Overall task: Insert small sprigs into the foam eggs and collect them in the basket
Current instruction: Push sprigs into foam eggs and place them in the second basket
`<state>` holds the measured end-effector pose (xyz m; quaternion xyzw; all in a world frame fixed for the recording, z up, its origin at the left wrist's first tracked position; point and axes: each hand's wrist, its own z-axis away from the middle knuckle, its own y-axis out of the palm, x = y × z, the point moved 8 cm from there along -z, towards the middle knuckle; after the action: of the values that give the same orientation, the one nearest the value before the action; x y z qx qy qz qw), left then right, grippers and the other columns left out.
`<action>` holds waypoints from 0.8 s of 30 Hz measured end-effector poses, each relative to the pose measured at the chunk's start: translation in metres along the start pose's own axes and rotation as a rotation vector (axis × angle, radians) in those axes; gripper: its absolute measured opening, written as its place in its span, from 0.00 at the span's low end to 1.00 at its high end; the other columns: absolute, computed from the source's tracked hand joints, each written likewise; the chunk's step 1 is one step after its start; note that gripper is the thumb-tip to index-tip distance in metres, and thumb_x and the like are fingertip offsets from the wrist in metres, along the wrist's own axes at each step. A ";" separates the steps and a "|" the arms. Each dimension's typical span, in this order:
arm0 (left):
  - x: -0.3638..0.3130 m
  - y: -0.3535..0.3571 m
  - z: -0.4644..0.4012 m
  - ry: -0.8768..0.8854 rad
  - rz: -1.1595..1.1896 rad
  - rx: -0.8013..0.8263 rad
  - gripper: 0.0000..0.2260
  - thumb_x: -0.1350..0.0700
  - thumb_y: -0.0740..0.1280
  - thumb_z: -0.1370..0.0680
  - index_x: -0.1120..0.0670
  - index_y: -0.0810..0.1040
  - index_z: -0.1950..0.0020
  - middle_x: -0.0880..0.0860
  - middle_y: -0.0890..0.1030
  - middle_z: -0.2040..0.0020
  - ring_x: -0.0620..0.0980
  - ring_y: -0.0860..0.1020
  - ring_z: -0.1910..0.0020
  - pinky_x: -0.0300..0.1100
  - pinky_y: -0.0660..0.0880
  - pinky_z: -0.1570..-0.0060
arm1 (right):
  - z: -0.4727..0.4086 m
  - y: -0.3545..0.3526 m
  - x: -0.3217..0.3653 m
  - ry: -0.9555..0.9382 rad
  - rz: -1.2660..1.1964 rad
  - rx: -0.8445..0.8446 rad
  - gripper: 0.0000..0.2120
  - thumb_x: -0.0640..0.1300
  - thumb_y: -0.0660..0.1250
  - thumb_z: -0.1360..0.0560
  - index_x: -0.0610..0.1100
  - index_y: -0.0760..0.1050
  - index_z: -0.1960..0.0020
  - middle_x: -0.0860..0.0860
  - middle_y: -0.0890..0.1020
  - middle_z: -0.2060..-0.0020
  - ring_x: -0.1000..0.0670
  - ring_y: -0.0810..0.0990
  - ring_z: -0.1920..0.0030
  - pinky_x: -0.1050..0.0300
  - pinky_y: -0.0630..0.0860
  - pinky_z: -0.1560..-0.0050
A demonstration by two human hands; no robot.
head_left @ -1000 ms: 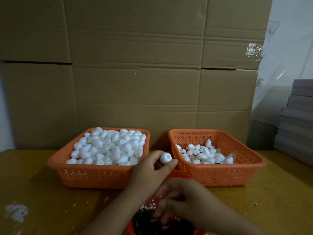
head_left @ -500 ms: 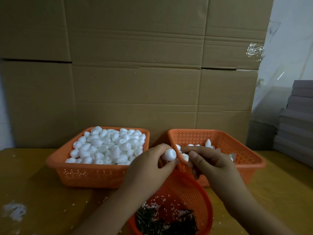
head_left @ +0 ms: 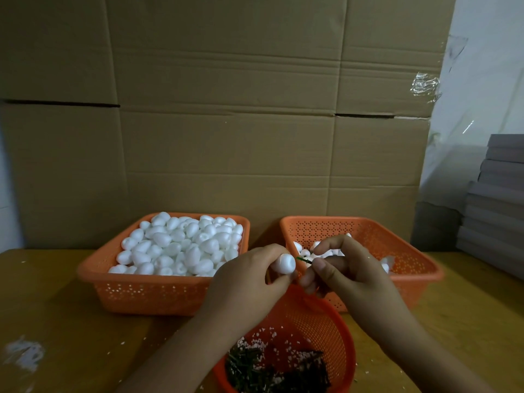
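Now sprig [head_left: 304, 259] meets foam egg [head_left: 283, 263], held over the round basket [head_left: 338, 330].
My left hand [head_left: 249, 282] pinches the egg; my right hand [head_left: 350, 268], at three o'clock, pinches the sprig. I judge an off-centre push could bend it or crumble foam.

Three orange baskets [head_left: 170, 293], two hands [head_left: 249, 282], perhaps one sprig [head_left: 304, 259].

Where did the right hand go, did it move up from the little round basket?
Yes. The right hand rose from the round basket of sprigs to the foam egg, level with the right-hand basket.
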<state>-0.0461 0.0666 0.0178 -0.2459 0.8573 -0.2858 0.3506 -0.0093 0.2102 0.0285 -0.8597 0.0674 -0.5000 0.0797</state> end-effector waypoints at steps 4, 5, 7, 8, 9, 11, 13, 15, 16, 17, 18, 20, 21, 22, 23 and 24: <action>-0.005 0.000 0.001 0.048 -0.028 0.002 0.04 0.45 0.63 0.25 0.42 0.72 0.53 0.39 0.76 0.57 0.40 0.75 0.60 0.38 0.72 0.64 | 0.000 0.002 -0.003 0.008 -0.004 0.031 0.02 0.35 0.62 0.22 0.38 0.70 0.49 0.42 0.84 0.66 0.48 0.82 0.66 0.60 0.77 0.63; -0.005 -0.001 0.001 0.054 -0.033 0.001 0.04 0.44 0.62 0.25 0.42 0.72 0.53 0.39 0.76 0.57 0.40 0.75 0.59 0.38 0.72 0.64 | 0.000 0.003 -0.004 0.013 -0.006 0.041 0.02 0.35 0.62 0.22 0.38 0.70 0.50 0.42 0.84 0.66 0.48 0.82 0.67 0.60 0.77 0.63; -0.005 -0.001 0.002 0.054 -0.050 -0.005 0.05 0.45 0.63 0.25 0.42 0.73 0.52 0.40 0.76 0.57 0.39 0.74 0.57 0.36 0.72 0.63 | 0.000 0.004 -0.005 0.020 -0.001 0.058 0.02 0.35 0.62 0.22 0.38 0.70 0.50 0.42 0.84 0.67 0.49 0.81 0.68 0.62 0.76 0.64; -0.005 -0.001 0.002 0.053 -0.060 -0.007 0.04 0.45 0.63 0.24 0.42 0.73 0.51 0.40 0.76 0.57 0.39 0.74 0.57 0.36 0.72 0.62 | 0.000 0.005 -0.005 0.023 0.005 0.065 0.02 0.35 0.62 0.22 0.38 0.70 0.50 0.42 0.84 0.67 0.50 0.81 0.68 0.62 0.76 0.64; -0.005 -0.002 0.002 0.051 -0.068 -0.008 0.04 0.45 0.64 0.24 0.42 0.74 0.51 0.40 0.76 0.58 0.39 0.74 0.57 0.37 0.73 0.62 | 0.000 0.005 -0.006 0.025 0.011 0.070 0.02 0.35 0.62 0.22 0.38 0.70 0.50 0.42 0.84 0.67 0.50 0.81 0.68 0.62 0.76 0.64; -0.005 -0.002 0.002 0.049 -0.068 -0.009 0.04 0.45 0.64 0.24 0.42 0.73 0.51 0.40 0.76 0.58 0.39 0.74 0.58 0.38 0.73 0.62 | 0.000 0.004 -0.006 0.030 0.026 0.073 0.02 0.35 0.62 0.22 0.38 0.70 0.50 0.42 0.84 0.68 0.50 0.81 0.69 0.61 0.76 0.64; -0.005 -0.003 0.001 0.050 -0.064 -0.011 0.04 0.45 0.64 0.24 0.41 0.72 0.50 0.40 0.76 0.59 0.38 0.74 0.59 0.37 0.72 0.63 | 0.000 0.004 -0.006 0.035 0.044 0.075 0.02 0.35 0.63 0.22 0.39 0.70 0.50 0.42 0.83 0.68 0.49 0.80 0.69 0.61 0.76 0.64; -0.006 -0.003 0.001 0.059 -0.082 -0.005 0.04 0.45 0.64 0.24 0.40 0.72 0.50 0.40 0.75 0.59 0.36 0.73 0.59 0.34 0.70 0.65 | 0.001 0.005 -0.006 0.042 0.056 0.081 0.02 0.35 0.63 0.21 0.39 0.70 0.50 0.42 0.83 0.68 0.49 0.80 0.69 0.61 0.76 0.64; -0.006 -0.003 0.001 0.066 -0.095 -0.001 0.04 0.46 0.64 0.24 0.40 0.72 0.50 0.40 0.75 0.59 0.36 0.73 0.59 0.33 0.69 0.65 | 0.000 0.006 -0.007 0.046 0.060 0.083 0.02 0.35 0.63 0.21 0.39 0.70 0.50 0.42 0.84 0.68 0.49 0.80 0.69 0.61 0.76 0.64; -0.007 -0.003 0.001 0.074 -0.105 0.003 0.04 0.46 0.64 0.24 0.40 0.72 0.50 0.40 0.76 0.58 0.36 0.73 0.59 0.32 0.68 0.65 | 0.001 0.006 -0.007 0.048 0.066 0.082 0.02 0.35 0.63 0.21 0.38 0.70 0.49 0.42 0.83 0.68 0.50 0.80 0.69 0.61 0.76 0.64; -0.008 -0.002 0.001 0.083 -0.111 0.007 0.04 0.47 0.64 0.24 0.40 0.72 0.50 0.40 0.76 0.58 0.36 0.73 0.59 0.32 0.68 0.64 | 0.001 0.006 -0.008 0.048 0.072 0.079 0.02 0.35 0.63 0.22 0.38 0.70 0.50 0.41 0.83 0.68 0.50 0.80 0.69 0.61 0.76 0.64; -0.010 0.000 0.002 0.104 -0.122 0.019 0.04 0.47 0.64 0.24 0.41 0.72 0.49 0.41 0.76 0.57 0.38 0.73 0.60 0.34 0.70 0.63 | 0.001 0.007 -0.008 0.037 0.087 0.073 0.02 0.35 0.63 0.22 0.39 0.71 0.50 0.42 0.83 0.68 0.50 0.80 0.69 0.61 0.76 0.64; -0.013 0.001 0.002 0.122 -0.135 0.022 0.04 0.47 0.64 0.24 0.42 0.72 0.50 0.42 0.76 0.57 0.40 0.74 0.60 0.37 0.72 0.63 | 0.002 0.007 -0.008 0.026 0.106 0.071 0.02 0.35 0.64 0.22 0.40 0.71 0.51 0.42 0.83 0.68 0.50 0.80 0.69 0.61 0.76 0.63; -0.015 0.002 0.003 0.146 -0.152 0.022 0.03 0.47 0.64 0.23 0.43 0.73 0.50 0.43 0.76 0.57 0.41 0.74 0.60 0.39 0.73 0.63 | 0.003 0.008 -0.008 0.011 0.135 0.069 0.02 0.35 0.64 0.22 0.41 0.71 0.51 0.43 0.83 0.68 0.50 0.80 0.69 0.61 0.76 0.63; -0.018 0.003 0.004 0.168 -0.171 0.021 0.03 0.47 0.64 0.23 0.44 0.73 0.51 0.43 0.76 0.58 0.42 0.74 0.60 0.41 0.72 0.64 | 0.003 0.009 -0.008 -0.005 0.169 0.068 0.03 0.36 0.64 0.22 0.41 0.71 0.52 0.43 0.83 0.68 0.50 0.80 0.68 0.61 0.76 0.63; -0.020 0.004 0.004 0.186 -0.182 0.019 0.03 0.47 0.64 0.23 0.44 0.73 0.52 0.43 0.75 0.59 0.43 0.75 0.60 0.41 0.72 0.64 | 0.004 0.010 -0.008 -0.022 0.202 0.067 0.03 0.37 0.65 0.22 0.42 0.71 0.52 0.44 0.83 0.68 0.50 0.81 0.68 0.61 0.76 0.63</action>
<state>-0.0311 0.0803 0.0223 -0.2919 0.8574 -0.3462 0.2444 -0.0101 0.2025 0.0174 -0.8507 0.1362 -0.4820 0.1593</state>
